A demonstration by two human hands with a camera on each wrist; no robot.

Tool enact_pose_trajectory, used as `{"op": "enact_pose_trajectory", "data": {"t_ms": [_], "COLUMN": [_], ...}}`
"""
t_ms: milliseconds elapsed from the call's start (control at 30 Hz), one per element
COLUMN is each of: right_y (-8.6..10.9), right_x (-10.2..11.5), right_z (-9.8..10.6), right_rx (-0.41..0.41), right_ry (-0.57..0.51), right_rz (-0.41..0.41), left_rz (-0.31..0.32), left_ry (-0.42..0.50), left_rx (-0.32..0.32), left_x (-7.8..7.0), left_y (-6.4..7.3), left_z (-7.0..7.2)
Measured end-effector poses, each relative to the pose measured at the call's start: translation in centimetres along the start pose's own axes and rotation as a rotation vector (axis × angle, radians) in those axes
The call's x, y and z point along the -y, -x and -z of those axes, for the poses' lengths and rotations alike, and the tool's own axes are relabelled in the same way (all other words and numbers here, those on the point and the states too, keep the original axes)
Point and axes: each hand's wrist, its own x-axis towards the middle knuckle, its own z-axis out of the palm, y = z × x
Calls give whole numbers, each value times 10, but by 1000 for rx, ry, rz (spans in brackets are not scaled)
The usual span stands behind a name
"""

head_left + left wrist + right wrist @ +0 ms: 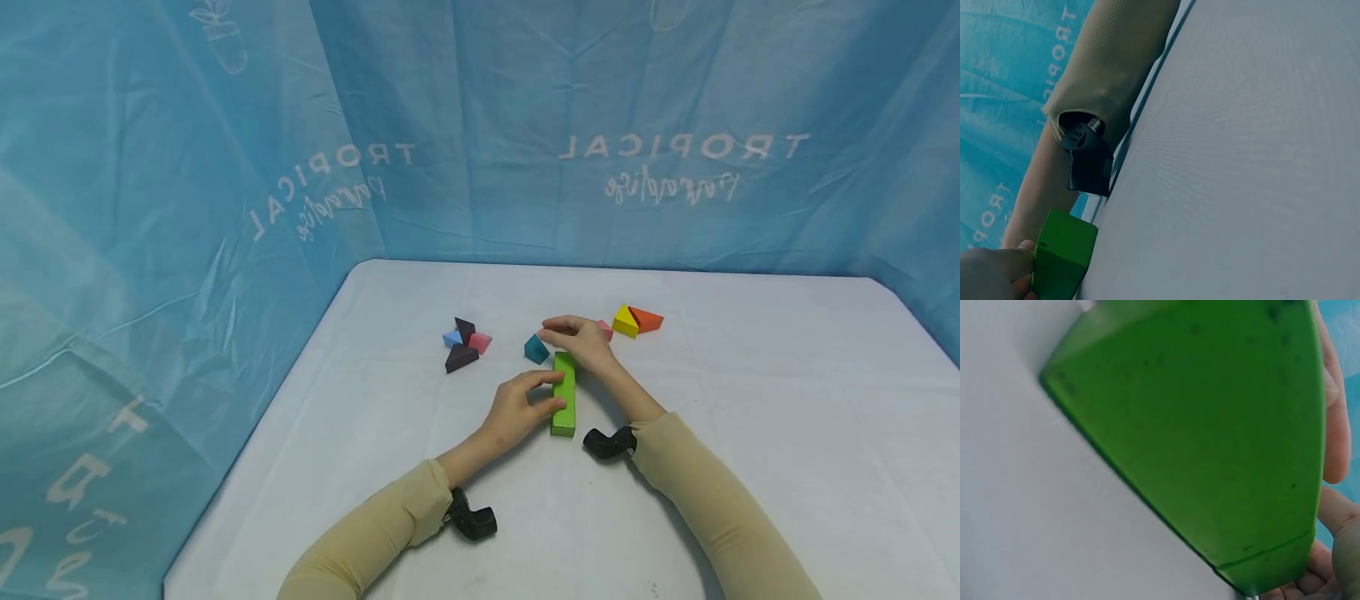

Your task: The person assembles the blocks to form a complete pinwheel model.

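Observation:
A long lime-green block lies on the white table in front of me. A seam crosses it near one end in the right wrist view. My left hand is at its left side, with thumb and index fingertips touching it. In the left wrist view the near end of the green block shows beside the left hand. My right hand is just beyond the block's far end. Its thumb and fingers are apart, with the tips beside a teal block; contact cannot be told.
At the back left sits a cluster of dark, blue and pink blocks. Yellow and orange blocks touch at the back right; a pink block is partly hidden by my right hand. Blue curtains stand behind the table.

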Motion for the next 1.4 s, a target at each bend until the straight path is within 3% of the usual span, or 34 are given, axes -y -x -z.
{"op": "enact_pose_trajectory", "data": {"t_ms": [467,767,1400], "right_y": [0,0,-2], "right_x": [1,3,6], "right_z": [-7,-12,-17], "right_rx": [63,46,32], "right_ry": [107,202,297], "right_rz": [74,96,110], "left_rz": [-23,-19,-19], "left_ry": [-14,-31,-19], "left_rx": [-12,-12,-8], "left_x": [2,1,2], "left_y": [0,-1,0], "left_z": [-1,0,0]}}
